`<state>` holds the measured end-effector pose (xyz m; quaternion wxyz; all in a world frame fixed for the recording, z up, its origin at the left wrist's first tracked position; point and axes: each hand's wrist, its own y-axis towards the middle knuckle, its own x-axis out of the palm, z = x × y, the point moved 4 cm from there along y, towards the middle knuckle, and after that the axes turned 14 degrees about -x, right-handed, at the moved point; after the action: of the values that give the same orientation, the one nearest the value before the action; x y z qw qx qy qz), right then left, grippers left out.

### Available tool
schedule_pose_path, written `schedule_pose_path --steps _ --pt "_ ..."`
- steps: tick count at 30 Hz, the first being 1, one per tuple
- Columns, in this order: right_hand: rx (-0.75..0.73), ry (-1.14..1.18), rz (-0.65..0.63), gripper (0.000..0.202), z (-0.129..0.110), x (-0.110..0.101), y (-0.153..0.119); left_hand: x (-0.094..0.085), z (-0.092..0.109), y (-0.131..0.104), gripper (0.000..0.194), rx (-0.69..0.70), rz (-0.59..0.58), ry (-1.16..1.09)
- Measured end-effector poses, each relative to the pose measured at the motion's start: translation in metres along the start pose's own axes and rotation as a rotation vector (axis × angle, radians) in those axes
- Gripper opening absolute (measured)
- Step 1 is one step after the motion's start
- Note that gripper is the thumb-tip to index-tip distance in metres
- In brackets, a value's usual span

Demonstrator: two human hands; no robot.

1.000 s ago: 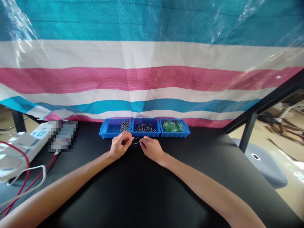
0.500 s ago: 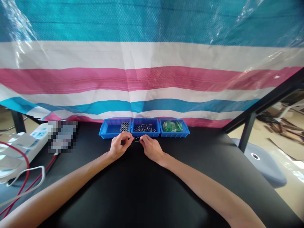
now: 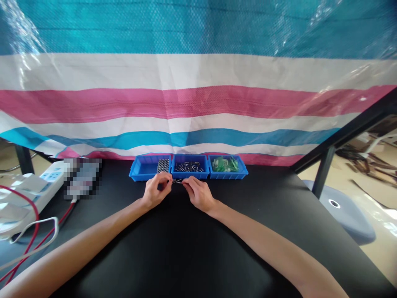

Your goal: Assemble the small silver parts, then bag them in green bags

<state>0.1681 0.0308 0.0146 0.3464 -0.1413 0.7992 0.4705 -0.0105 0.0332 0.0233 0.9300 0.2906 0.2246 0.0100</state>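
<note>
My left hand (image 3: 156,189) is closed in a pinch, thumb against fingertips, on a thin dark piece too small to name. Facing it, my right hand (image 3: 198,193) pinches a small silver, screw-like metal piece (image 3: 179,181). The two pieces meet or nearly meet in the narrow gap between my fingertips; contact cannot be made out. Just behind the hands is a blue bin (image 3: 190,176) of loose small metal parts (image 3: 188,167). The left blue bin (image 3: 145,177) has round silver pieces (image 3: 163,165) packed in rows at its right end.
A third blue bin (image 3: 229,176) holds green and clear packets (image 3: 226,164). On the left of the black table (image 3: 173,248) lie a white power strip (image 3: 46,182), red and white cables (image 3: 34,223) and a blurred-out device (image 3: 82,178). A striped sheet (image 3: 198,103) hangs behind; a grey stool (image 3: 347,215) stands right.
My right hand has shifted slightly left and up, bringing the silver piece up against or close to the one at my left fingertips. My left hand has hardly moved.
</note>
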Motion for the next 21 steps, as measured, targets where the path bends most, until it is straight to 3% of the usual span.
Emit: schedule_pose_path --steps 12,21 --pt "0.006 -0.071 -0.089 0.023 0.003 0.006 0.0 0.002 -0.002 -0.001 0.024 0.022 -0.016 -0.012" --pt "-0.018 0.075 0.071 0.022 -0.002 -0.005 0.0 0.002 -0.002 -0.001 0.02 0.01 -0.059 0.034"
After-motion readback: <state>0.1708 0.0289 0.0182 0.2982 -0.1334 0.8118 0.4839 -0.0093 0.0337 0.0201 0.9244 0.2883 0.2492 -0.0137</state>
